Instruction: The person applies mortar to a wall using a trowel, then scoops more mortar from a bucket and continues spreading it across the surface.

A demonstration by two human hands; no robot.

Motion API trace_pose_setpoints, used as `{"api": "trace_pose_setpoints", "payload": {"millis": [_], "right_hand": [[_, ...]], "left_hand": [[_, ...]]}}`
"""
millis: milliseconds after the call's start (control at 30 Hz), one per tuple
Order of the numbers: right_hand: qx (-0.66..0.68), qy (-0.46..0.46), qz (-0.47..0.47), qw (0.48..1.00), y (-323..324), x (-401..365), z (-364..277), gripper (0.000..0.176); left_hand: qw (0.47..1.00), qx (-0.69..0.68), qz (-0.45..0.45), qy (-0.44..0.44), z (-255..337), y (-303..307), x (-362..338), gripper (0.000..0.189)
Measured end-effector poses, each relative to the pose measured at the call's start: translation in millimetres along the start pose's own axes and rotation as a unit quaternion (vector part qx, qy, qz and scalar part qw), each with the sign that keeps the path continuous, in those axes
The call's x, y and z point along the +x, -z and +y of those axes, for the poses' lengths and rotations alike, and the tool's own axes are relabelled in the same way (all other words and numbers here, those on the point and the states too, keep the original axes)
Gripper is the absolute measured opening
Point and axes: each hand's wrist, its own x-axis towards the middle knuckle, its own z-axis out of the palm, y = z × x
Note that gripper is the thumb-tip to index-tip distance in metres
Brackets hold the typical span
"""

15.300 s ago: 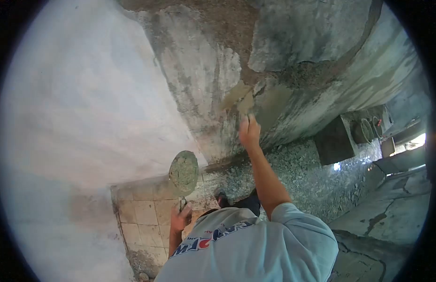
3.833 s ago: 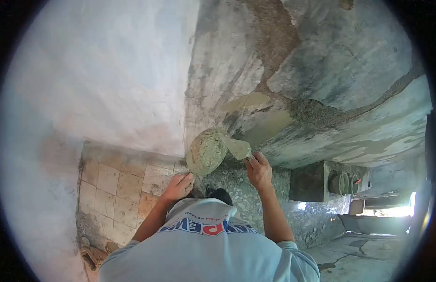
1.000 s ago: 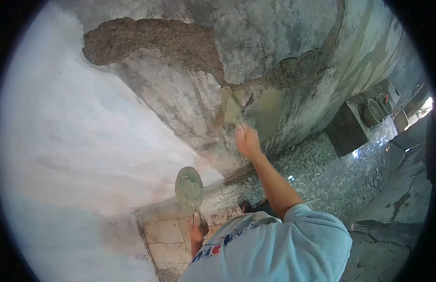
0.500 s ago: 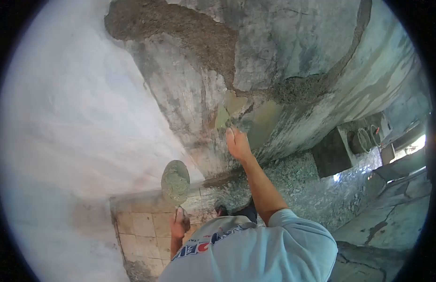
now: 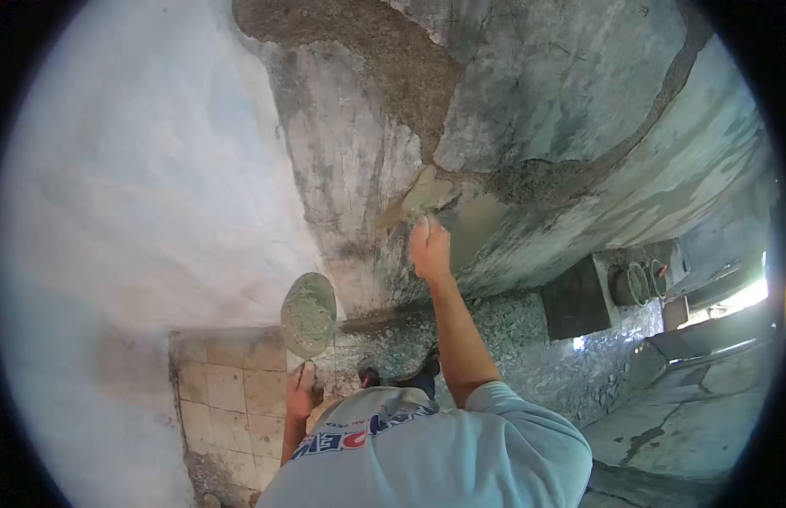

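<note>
My right hand [image 5: 431, 247] is closed round the handle of a small trowel [image 5: 424, 196], whose blade lies against the wall over a patch of fresh greenish plaster. To its right, a smooth damp plaster patch [image 5: 479, 222] covers part of the wall. Lower down, my left hand [image 5: 303, 391] grips the handle of an oval plastering board [image 5: 309, 315], which carries a heap of wet grey-green mortar. Rough brown bare areas [image 5: 410, 80] break up the grey wall above the trowel.
A smooth whitish wall [image 5: 156, 169] rises on the left. Square tiles [image 5: 228, 394] and rubble [image 5: 511, 339] cover the floor around my feet. A dark box-like block [image 5: 577, 298] with a bucket [image 5: 627, 284] stands at the right.
The trowel has shifted slightly right across the wall and its blade has turned. My left hand and the board appear a little lower left as the view has shifted.
</note>
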Motion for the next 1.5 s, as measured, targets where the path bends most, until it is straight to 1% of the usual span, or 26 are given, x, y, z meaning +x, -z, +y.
{"api": "trace_pose_setpoints", "payload": {"millis": [67, 100, 167, 233, 333, 433, 467, 533, 567, 633, 667, 733, 767, 800, 833, 933, 1000, 1100, 1167, 1267, 1300, 1333, 1367, 1400, 1467, 1500], "right_hand": [[-0.022, 0.016, -0.013, 1.000, -2, -13, 9, 0.036], [-0.032, 0.027, -0.019, 0.999, -3, -18, 13, 0.037], [-0.015, -0.017, -0.038, 0.999, 3, -29, 11, 0.038], [0.022, -0.061, -0.065, 0.996, 8, -33, 13, 0.037], [0.064, -0.070, -0.040, 0.995, 19, -23, -8, 0.035], [-0.005, 0.048, 0.005, 0.999, 25, 2, -28, 0.033], [-0.032, 0.067, 0.010, 0.997, 25, 8, -34, 0.033], [-0.087, 0.107, 0.021, 0.990, 22, 20, -44, 0.032], [-0.109, 0.105, 0.039, 0.988, 16, 21, -45, 0.033], [-0.150, 0.102, 0.072, 0.981, 2, 21, -48, 0.035], [-0.147, 0.085, 0.062, 0.984, -1, 21, -50, 0.036], [-0.141, 0.044, 0.040, 0.988, -5, 15, -55, 0.037], [-0.104, 0.029, 0.040, 0.993, -9, 13, -52, 0.038], [-0.068, 0.014, 0.042, 0.997, -12, 13, -47, 0.039], [-0.031, 0.000, 0.047, 0.998, -15, 12, -41, 0.041], [-0.022, 0.049, 0.048, 0.997, -18, 8, -12, 0.037], [0.004, 0.025, 0.003, 1.000, -18, -3, 1, 0.038], [0.025, -0.031, -0.065, 0.997, -4, -25, 7, 0.036], [-0.014, -0.065, -0.101, 0.993, 13, -36, -7, 0.033], [-0.034, 0.049, -0.040, 0.997, 24, -33, -28, 0.032], [-0.045, 0.067, -0.032, 0.996, 26, -25, -35, 0.033], [-0.058, 0.083, -0.024, 0.995, 28, -11, -41, 0.033], [-0.073, 0.097, -0.016, 0.992, 30, 0, -47, 0.033], [-0.078, 0.091, -0.009, 0.993, 30, 8, -53, 0.033], [-0.090, 0.085, 0.005, 0.992, 25, 21, -65, 0.033], [-0.097, 0.087, 0.021, 0.991, 16, 19, -60, 0.034]], "left_hand": [[0.999, -0.035, -0.002, 0.038, 13, -8, -6, 0.040], [1.000, -0.015, -0.007, 0.019, 12, -8, -4, 0.040], [1.000, 0.021, -0.011, -0.020, 10, -7, -2, 0.040], [1.000, 0.020, -0.003, -0.007, 12, -8, -3, 0.039], [1.000, 0.016, -0.008, -0.009, 13, -9, -1, 0.039], [1.000, 0.003, -0.017, -0.004, 6, -5, -1, 0.038], [1.000, -0.003, -0.020, -0.002, 5, -5, 0, 0.038], [0.999, 0.026, -0.008, -0.033, 8, -8, -3, 0.038], [0.998, 0.039, 0.000, -0.047, 8, -9, -4, 0.037], [1.000, -0.017, -0.014, -0.002, 2, 0, -4, 0.036], [0.998, -0.047, -0.019, 0.021, -1, 4, -4, 0.036], [0.999, -0.042, 0.011, -0.009, -8, 8, -1, 0.035], [0.999, -0.038, 0.024, -0.023, -9, 9, -2, 0.035], [0.998, -0.063, 0.014, 0.025, -7, 15, -5, 0.035], [0.997, -0.066, 0.023, 0.025, -10, 19, -6, 0.035], [0.997, -0.071, 0.030, 0.023, -11, 23, -2, 0.035], [0.997, -0.069, 0.018, 0.028, -1, 19, -2, 0.035], [1.000, -0.020, 0.012, -0.012, 12, 5, 0, 0.036], [1.000, -0.008, 0.019, -0.013, 11, -1, 2, 0.037], [0.999, 0.008, 0.012, -0.033, -14, 5, 21, 0.038], [0.999, 0.012, 0.005, -0.038, -20, 8, 22, 0.039], [1.000, 0.010, 0.007, -0.019, -12, 3, 14, 0.039], [1.000, 0.009, 0.007, 0.002, -1, -7, 6, 0.040], [1.000, 0.007, 0.006, 0.021, 6, -13, 1, 0.040], [0.999, 0.007, -0.035, 0.001, 1, -7, 0, 0.041], [0.998, 0.003, -0.056, -0.010, -4, -3, 0, 0.041]]}}
